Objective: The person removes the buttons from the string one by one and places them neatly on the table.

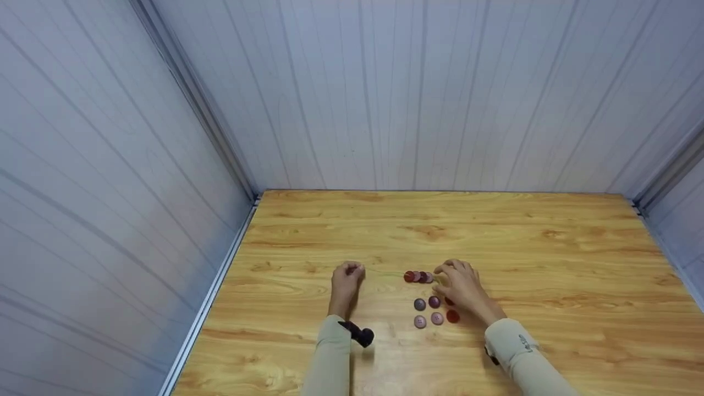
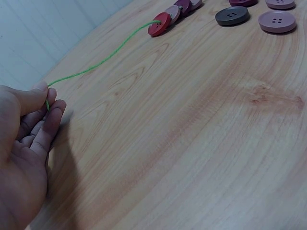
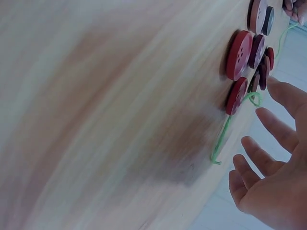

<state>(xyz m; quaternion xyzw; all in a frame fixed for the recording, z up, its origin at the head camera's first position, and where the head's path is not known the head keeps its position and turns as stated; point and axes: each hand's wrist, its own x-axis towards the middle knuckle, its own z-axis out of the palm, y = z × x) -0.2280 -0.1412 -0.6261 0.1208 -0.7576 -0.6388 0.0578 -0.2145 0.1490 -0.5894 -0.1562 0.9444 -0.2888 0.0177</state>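
My left hand (image 1: 346, 284) pinches a thin green string (image 2: 86, 71) between thumb and fingers, near one end. From there the string runs to the right into a red button (image 2: 159, 25), first in an overlapping row of strung pink, dark purple and red buttons. At the right end of that row my right hand (image 1: 463, 286) hovers with fingers spread and loosely bent, the nearest fingertip close to the buttons; contact cannot be told. Past the row, the string's tail (image 3: 220, 137) curls out and trails beside a loose red button (image 3: 236, 96).
Loose buttons lie nearer to me in two short rows: a grey one (image 1: 419, 304), a purple one (image 1: 434, 301), two pink ones (image 1: 420, 322) and a red one (image 1: 452, 316). The wooden table (image 1: 308, 231) meets pale panel walls (image 1: 385, 110) at the back and sides.
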